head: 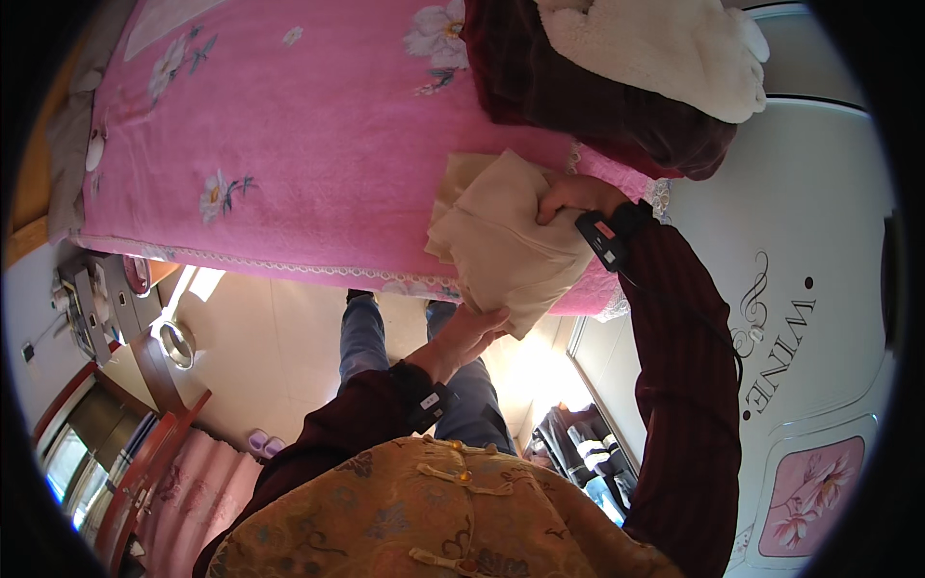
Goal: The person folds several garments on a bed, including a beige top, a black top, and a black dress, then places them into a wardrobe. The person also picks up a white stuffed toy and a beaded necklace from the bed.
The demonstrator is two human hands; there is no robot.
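Note:
A folded beige cloth (pixel 513 246) is held at the near edge of a bed with a pink flowered cover (pixel 311 152). My left hand (pixel 462 339) grips its lower corner, thumb on top, just off the bed's edge. On the upper right side, my right hand (pixel 582 195) grasps the cloth with fingers curled over it. Several layers show at the cloth's left side, and part of it rests over the cover. Whether it is a garment or a plain piece of fabric, I cannot tell.
Dark red folded bedding (pixel 600 94) lies at the back right, with a cream fleece (pixel 665 50) on it. A white wardrobe (pixel 802 217) bearing writing stands at the right. Clothes (pixel 585 448) hang below it. Purple slippers (pixel 266 443) lie on the floor near a pink curtain (pixel 195 484).

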